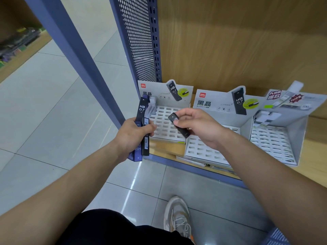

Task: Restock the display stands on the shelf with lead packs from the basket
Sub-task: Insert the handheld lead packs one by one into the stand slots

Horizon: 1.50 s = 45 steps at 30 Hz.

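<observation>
The left hand [131, 137] has its grip clenched round a bundle of packs [142, 110], fingers and thumb wrapped about their middle. The bundle stands nearly upright; the front one is dark and marked HB 0.7, and the lower ends stick out below the palm. The right hand [200, 128] grasps a single black pack [178, 126] between thumb and fingertips, with the other fingers curled. That pack is tilted, its lower end pointing down and right over the near edge between the left stand [159, 91] and the middle stand [212, 103]. Whether it touches either stand cannot be told.

Three stands sit side by side on a wooden shelf [315, 156]. Each has a white slotted tray and a printed back card. Most slots show bare. A few white packs [153, 101] stand in the back left corner of the left stand, and a few more sit at the back of the right stand [272, 140].

A wood panel [238, 41] backs the shelf, and a blue perforated panel [139, 41] closes its left end. The floor [53, 103] is pale tile. A shoe [178, 214] shows below.
</observation>
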Motion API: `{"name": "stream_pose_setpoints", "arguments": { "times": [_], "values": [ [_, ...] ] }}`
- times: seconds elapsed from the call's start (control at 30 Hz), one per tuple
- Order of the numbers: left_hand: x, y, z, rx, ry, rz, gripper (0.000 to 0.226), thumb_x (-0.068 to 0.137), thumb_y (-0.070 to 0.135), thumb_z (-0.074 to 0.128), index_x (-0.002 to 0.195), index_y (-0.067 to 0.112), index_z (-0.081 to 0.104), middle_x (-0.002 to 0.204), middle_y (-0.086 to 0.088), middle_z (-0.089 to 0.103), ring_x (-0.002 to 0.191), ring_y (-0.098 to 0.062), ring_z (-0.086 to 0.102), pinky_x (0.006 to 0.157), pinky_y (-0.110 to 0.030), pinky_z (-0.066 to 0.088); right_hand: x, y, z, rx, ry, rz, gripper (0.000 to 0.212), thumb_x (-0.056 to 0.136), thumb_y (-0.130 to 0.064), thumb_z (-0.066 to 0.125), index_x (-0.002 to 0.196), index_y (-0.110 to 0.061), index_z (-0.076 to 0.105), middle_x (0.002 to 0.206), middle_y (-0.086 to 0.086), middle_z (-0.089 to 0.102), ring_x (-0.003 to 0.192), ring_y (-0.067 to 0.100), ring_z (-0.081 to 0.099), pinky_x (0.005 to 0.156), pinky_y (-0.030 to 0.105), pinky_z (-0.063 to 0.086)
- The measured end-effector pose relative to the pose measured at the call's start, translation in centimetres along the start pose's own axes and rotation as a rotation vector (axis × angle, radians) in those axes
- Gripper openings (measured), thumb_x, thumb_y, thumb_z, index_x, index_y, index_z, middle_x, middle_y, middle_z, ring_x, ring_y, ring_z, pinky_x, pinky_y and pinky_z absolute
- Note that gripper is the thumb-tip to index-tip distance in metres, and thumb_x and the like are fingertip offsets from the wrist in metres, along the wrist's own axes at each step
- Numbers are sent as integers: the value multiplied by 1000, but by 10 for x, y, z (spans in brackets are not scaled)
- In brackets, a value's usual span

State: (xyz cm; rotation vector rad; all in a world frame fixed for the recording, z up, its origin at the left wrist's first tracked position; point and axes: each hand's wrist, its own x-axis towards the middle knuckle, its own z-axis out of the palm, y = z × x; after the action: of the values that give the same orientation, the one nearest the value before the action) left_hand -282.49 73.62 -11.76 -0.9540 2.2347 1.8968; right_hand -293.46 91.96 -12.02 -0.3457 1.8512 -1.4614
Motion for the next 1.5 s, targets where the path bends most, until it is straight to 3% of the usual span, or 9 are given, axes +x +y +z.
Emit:
{"name": "stream_pose_setpoints", "arguments": {
  "times": [0.1, 0.2, 0.3, 0.4, 0.57, 0.7, 0.97, 1.27, 1.5],
  "values": [
    [4, -3, -1, 41, -17, 7, 15, 92, 19, 71, 95, 4, 68, 70, 5, 69, 58, -9, 60, 66, -32, 53, 9, -3, 4, 23, 68, -1, 8, 88, -13, 73, 91, -18, 69, 83, -1, 74, 75, 12, 65, 76, 29, 47],
    [8, -8, 0, 74, -32, 1, 17, 91, 19, 72, 96, 4, 68, 70, 6, 69, 59, -12, 60, 69, -33, 55, 23, -7, 7, 77, 115, -38, 12, 88, -10, 73, 97, -14, 66, 85, 7, 76, 70, 15, 67, 70, 31, 53],
    [13, -12, -1, 103, -50, -2, 18, 91, 20, 72, 97, 4, 68, 71, 3, 68, 59, -11, 59, 72, -33, 55, 41, -11, 9, -51, 182, -115, 21, 89, -11, 72, 107, -17, 62, 87, 16, 74, 69, 21, 66, 70, 41, 59],
    [17, -16, -5, 96, -49, -5, 12, 91, 19, 71, 91, 7, 68, 68, 8, 68, 60, -8, 61, 73, -32, 55, 65, -12, 8, -203, 257, -170, 14, 90, -16, 72, 96, -22, 61, 84, 13, 72, 69, 25, 70, 73, 48, 62],
    [20, -22, -7, 91, -42, -5, 12, 93, 19, 70, 83, 12, 66, 66, 9, 66, 63, -8, 61, 72, -28, 54, 101, -8, 15, -434, 456, -302, 14, 87, -22, 73, 92, -25, 60, 78, -7, 68, 77, 13, 66, 72, 28, 53],
    [24, -24, -6, 83, -44, -14, 15, 92, 17, 70, 77, 14, 66, 64, 15, 68, 61, -2, 63, 72, -26, 51, 118, 0, 19, -485, 442, -385, 11, 90, -16, 70, 97, -20, 63, 84, 1, 67, 77, 18, 65, 76, 34, 56],
    [26, -24, -5, 38, -49, -37, 14, 91, 18, 72, 79, 20, 65, 72, 15, 71, 68, -7, 67, 70, -28, 55, 120, 16, 20, -572, 448, -439, 9, 89, -11, 70, 97, -14, 69, 84, -4, 67, 77, 13, 64, 77, 35, 56],
    [26, -23, -6, 22, -50, -23, 10, 93, 18, 71, 85, 18, 65, 66, 16, 70, 66, -1, 68, 62, -18, 52, 115, 15, 19, -605, 449, -448, 11, 92, -14, 68, 102, -15, 72, 79, -11, 63, 66, -6, 56, 65, 9, 44],
    [25, -24, -8, 12, -44, -28, 10, 92, 18, 71, 84, 15, 65, 73, 14, 72, 68, -3, 68, 62, -18, 52, 119, 16, 21, -630, 488, -466, 14, 93, -14, 67, 106, -12, 72, 83, -7, 66, 73, 6, 60, 72, 19, 51]
  ]
}}
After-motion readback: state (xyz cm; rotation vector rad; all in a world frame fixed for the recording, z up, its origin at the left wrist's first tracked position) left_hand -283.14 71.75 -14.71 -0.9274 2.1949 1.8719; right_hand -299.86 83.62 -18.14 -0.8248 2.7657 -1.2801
